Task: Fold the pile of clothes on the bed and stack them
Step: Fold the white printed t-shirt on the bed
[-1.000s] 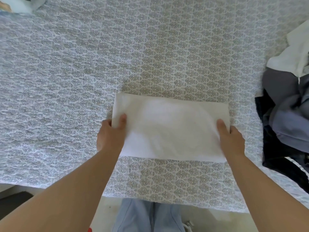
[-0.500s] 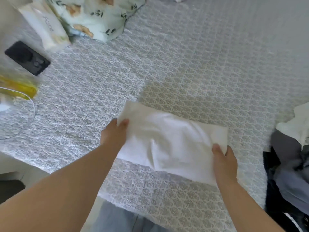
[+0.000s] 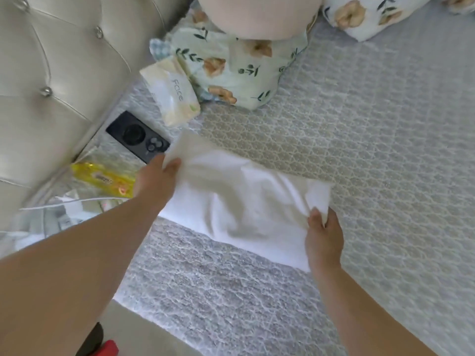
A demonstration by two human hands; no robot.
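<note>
A folded white garment (image 3: 239,204) hangs slightly above the patterned grey bedspread (image 3: 372,140), sagging in its middle. My left hand (image 3: 156,178) pinches its left end, thumb on top. At the right end, my right hand (image 3: 324,235) grips the cloth with the fingers curled under the edge. The pile of unfolded clothes is out of view.
A tufted beige headboard (image 3: 51,80) fills the upper left. Beside it lie a black phone (image 3: 137,136), a tissue pack marked "Face" (image 3: 171,95), a yellow packet (image 3: 102,179) and a white cable (image 3: 72,201). Floral pillows (image 3: 231,70) and a pink cushion (image 3: 259,14) sit at the back.
Both hands have lifted the folded white garment and carried it left toward the headboard. The view swung left, so the clothes pile at the right dropped out of sight.
</note>
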